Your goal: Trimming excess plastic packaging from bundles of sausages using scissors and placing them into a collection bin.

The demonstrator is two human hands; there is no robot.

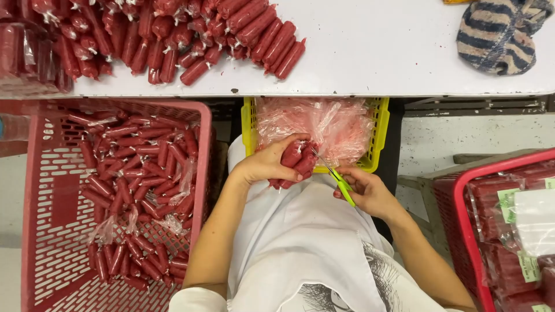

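Gripping sausage pack (296, 162) w/ left hand (267, 164), right hand (370, 193) holding scissors (340, 180).

Food-packing workshop — sausage heaps (173, 40), plastic crates (34, 190), white worktable (376, 52)

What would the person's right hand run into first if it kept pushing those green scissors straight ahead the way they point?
Most likely the bundle of red sausages gripped in the left hand. The right hand aims the green scissors up-left, blade tips already at the bundle. Beyond lies crumpled plastic wrap in the yellow basket; depth is uncertain.
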